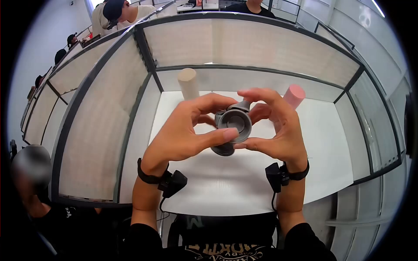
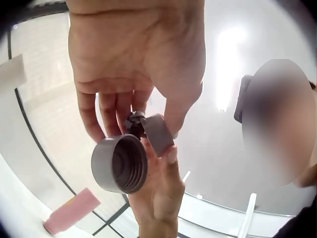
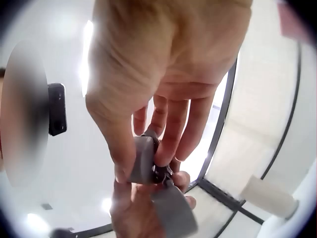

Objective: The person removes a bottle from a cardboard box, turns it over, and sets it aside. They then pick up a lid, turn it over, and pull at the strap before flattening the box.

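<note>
A grey bottle lid [image 1: 235, 124] is held up between both hands over the white table. It is a round cup, threaded inside in the left wrist view, with a smaller grey cover [image 2: 159, 135] joined to it by a dark hinge. My left hand [image 1: 185, 124] grips the lid from the left, its thumb lying across the round opening. From the right, my right hand [image 1: 278, 126] pinches the lid with curled fingers and thumb. In the right wrist view, the grey piece [image 3: 143, 158] sits between that thumb and the fingers.
On the white table [image 1: 322, 152] a cream cylinder [image 1: 188, 85] stands at the back left and a pink cylinder [image 1: 294, 95] at the back right. Dark-framed panels [image 1: 261, 41] enclose the table at the back and sides. Other people are beyond the panels and at the lower left.
</note>
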`<state>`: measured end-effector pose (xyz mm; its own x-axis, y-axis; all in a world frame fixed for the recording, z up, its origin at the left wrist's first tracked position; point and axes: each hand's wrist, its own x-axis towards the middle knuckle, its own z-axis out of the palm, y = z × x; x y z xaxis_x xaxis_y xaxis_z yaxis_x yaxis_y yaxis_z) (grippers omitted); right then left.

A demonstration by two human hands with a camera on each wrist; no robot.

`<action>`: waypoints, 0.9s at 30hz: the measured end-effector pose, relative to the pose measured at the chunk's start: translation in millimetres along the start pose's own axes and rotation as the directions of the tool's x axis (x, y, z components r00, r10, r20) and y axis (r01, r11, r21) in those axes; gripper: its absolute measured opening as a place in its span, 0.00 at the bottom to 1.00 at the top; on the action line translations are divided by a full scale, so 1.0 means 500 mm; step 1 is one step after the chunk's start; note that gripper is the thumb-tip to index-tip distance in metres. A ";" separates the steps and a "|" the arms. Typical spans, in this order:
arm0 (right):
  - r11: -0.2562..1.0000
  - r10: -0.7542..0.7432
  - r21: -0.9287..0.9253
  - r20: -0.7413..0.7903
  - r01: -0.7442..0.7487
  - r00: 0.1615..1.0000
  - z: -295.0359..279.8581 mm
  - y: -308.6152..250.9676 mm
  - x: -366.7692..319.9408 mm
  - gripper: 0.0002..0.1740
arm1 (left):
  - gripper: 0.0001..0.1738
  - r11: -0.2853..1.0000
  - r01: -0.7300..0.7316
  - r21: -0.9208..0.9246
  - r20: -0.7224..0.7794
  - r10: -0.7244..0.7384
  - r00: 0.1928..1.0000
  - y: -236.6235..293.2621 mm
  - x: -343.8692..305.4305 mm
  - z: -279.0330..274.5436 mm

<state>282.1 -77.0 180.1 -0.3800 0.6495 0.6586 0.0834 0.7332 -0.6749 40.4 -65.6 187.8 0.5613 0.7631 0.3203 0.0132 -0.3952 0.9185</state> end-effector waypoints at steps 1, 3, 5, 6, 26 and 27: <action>0.999 0.015 0.028 0.012 -0.016 1.000 -0.001 -0.003 -0.002 0.48 | 0.31 1.000 -0.002 -0.020 0.012 0.002 1.000 -0.003 -0.001 -0.002; 0.996 0.037 0.083 0.047 -0.041 0.998 0.001 -0.008 0.001 0.49 | 0.29 0.998 -0.010 -0.059 0.025 0.012 1.000 -0.005 -0.002 -0.005; 0.995 0.024 0.092 0.080 -0.031 0.997 -0.003 -0.005 0.000 0.51 | 0.25 0.991 0.003 -0.135 -0.001 -0.004 1.000 -0.008 -0.003 0.005; 0.996 0.010 0.089 0.086 -0.018 0.996 -0.005 -0.002 0.001 0.51 | 0.24 0.980 0.016 -0.198 -0.009 -0.018 1.000 -0.013 -0.004 0.010; 0.988 0.096 -0.130 0.082 -0.085 0.992 0.009 -0.013 0.003 0.46 | 0.13 0.927 0.097 -0.362 -0.019 -0.112 0.994 -0.029 -0.002 0.034; 0.984 0.112 -0.150 0.090 -0.097 0.990 0.005 -0.012 0.003 0.45 | 0.13 0.930 0.078 -0.358 -0.007 -0.086 0.996 -0.036 -0.001 0.034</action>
<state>278.5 -80.7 184.2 -0.4497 0.7065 0.5465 0.2569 0.6883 -0.6784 53.9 -67.5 167.3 0.5526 0.7976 0.2419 -0.2408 -0.1251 0.9625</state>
